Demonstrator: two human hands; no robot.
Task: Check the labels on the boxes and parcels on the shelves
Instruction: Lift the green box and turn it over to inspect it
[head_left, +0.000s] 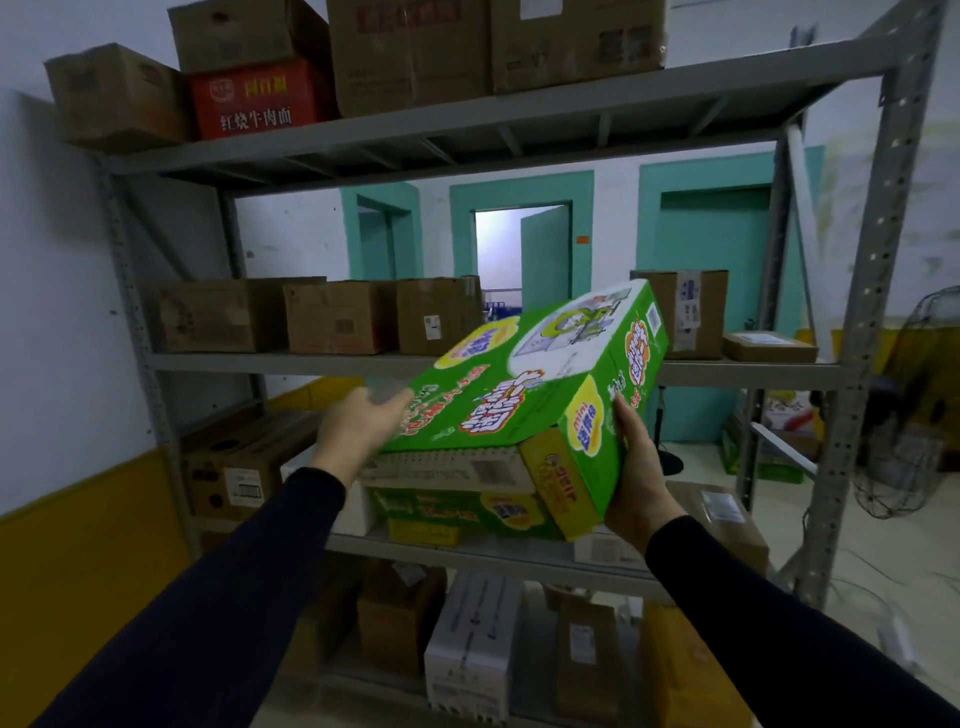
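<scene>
From the head camera, the green box (530, 384) is tilted in front of the middle shelf (291, 362), above a stack of boxes (457, 488). The right hand (636, 467) grips its near corner; the left hand (363, 423) presses flat on its left edge, fingers blurred. With so slight a hold, the box could slip and knock that stack.
</scene>
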